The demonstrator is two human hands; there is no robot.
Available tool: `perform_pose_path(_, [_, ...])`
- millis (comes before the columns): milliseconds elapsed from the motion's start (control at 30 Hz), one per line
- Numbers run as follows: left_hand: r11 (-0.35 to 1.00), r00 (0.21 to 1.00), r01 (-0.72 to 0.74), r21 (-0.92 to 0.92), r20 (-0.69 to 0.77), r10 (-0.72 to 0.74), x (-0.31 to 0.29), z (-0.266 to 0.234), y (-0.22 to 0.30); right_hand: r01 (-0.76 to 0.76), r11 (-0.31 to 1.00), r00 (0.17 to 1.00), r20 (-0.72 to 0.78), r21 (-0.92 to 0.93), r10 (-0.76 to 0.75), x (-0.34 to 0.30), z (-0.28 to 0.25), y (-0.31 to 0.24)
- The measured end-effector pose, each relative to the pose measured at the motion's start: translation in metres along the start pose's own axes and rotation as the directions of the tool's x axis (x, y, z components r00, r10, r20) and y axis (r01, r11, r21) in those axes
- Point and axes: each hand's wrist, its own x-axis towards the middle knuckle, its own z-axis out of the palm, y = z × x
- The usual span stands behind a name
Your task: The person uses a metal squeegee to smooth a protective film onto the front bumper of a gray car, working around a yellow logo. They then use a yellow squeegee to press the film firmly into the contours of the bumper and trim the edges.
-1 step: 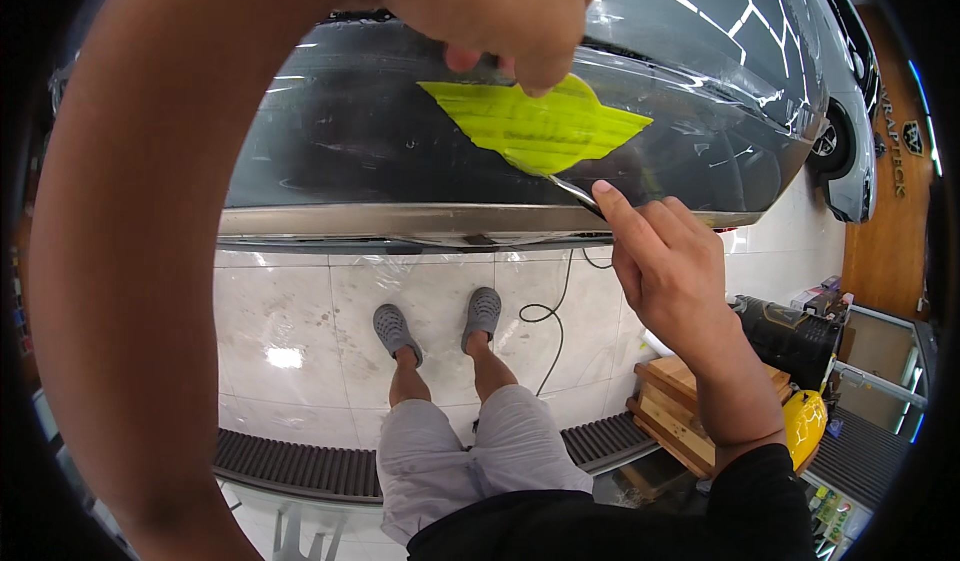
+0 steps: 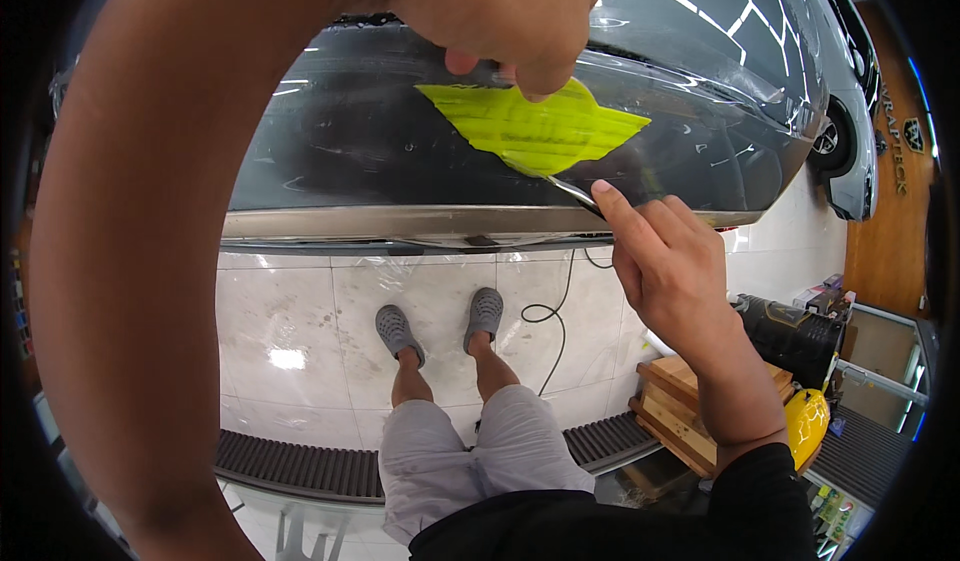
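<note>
Left hand (image 2: 505,21): I saw its outer edge creep slightly rightward, and the finger lying over the lime-yellow sheet (image 2: 545,133) came a touch lower and leftward.
Lime-yellow sheet: its pointed corners sat a hair further left and lower in my view.
Slim tool (image 2: 572,192): its metal end slipped slightly leftward along with the sheet's lower edge.
Grey clogs (image 2: 486,311), cable (image 2: 561,331), yellow object (image 2: 806,429): I watched all drift slightly right, apparently from a small head movement.
</note>
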Motion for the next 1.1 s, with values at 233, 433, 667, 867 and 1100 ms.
perform_pose_path(233, [0.986, 0.978, -0.077, -0.145, 0.181, 0.103, 0.041, 0.007, -0.018, 0.025, 0.999, 1.000, -0.003, -0.022, -0.025, 0.003, -0.005, 0.005])
perform_pose_path(433, [0.906, 0.997, -0.065, -0.419, -0.056, 0.045, 0.042, 0.027, -0.026, 0.039, 0.999, 0.999, -0.030, -0.023, -0.040, 0.005, -0.011, 0.009])
perform_pose_path(667, [0.821, 1.000, -0.013, -0.571, 0.012, 0.024, 0.048, 0.026, -0.033, 0.048, 0.999, 0.998, -0.027, -0.011, -0.048, 0.002, -0.010, 0.011])
perform_pose_path(867, [0.851, 1.000, 0.007, -0.526, 0.003, -0.007, 0.045, 0.023, -0.029, 0.058, 0.998, 0.996, -0.072, 0.013, -0.057, 0.002, -0.008, 0.012])
perform_pose_path(1100, [0.879, 0.997, -0.080, -0.470, -0.044, 0.067, 0.042, 0.025, -0.037, -0.091, 0.979, 0.973, -0.195, 0.184, 0.127, 0.007, -0.022, 0.017])
